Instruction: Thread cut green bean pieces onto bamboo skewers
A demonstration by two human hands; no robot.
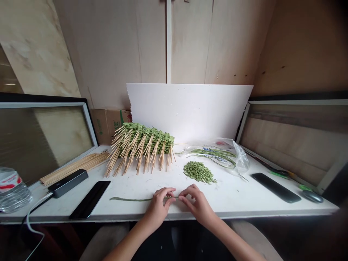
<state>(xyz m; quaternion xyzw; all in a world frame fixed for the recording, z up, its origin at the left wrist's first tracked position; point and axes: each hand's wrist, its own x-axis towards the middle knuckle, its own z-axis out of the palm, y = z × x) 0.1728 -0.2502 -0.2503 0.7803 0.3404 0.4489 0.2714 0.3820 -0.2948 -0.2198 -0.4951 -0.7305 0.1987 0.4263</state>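
Observation:
A long, thin green stalk (130,199), which looks like a garlic scape, lies crosswise near the table's front edge. My left hand (161,203) pinches it near its right part, and the tapered end reaches out to the left. Close by on the right, my right hand (197,203) has thumb and forefinger pinched together at the stalk's right end. A narrow gap separates the two hands, with a bit of stalk showing in it. Just beyond my right hand sits a heap of short cut green pieces (199,172).
Skewers threaded with green pieces (146,139) are stacked at back left, sticks pointing forward. Bare bamboo sticks (77,166) lie further left. A plastic bag (240,159) holds long stalks. Phones (90,199) (275,187), a black box (68,182), a bottle (13,190) and a mouse (312,195) flank my hands.

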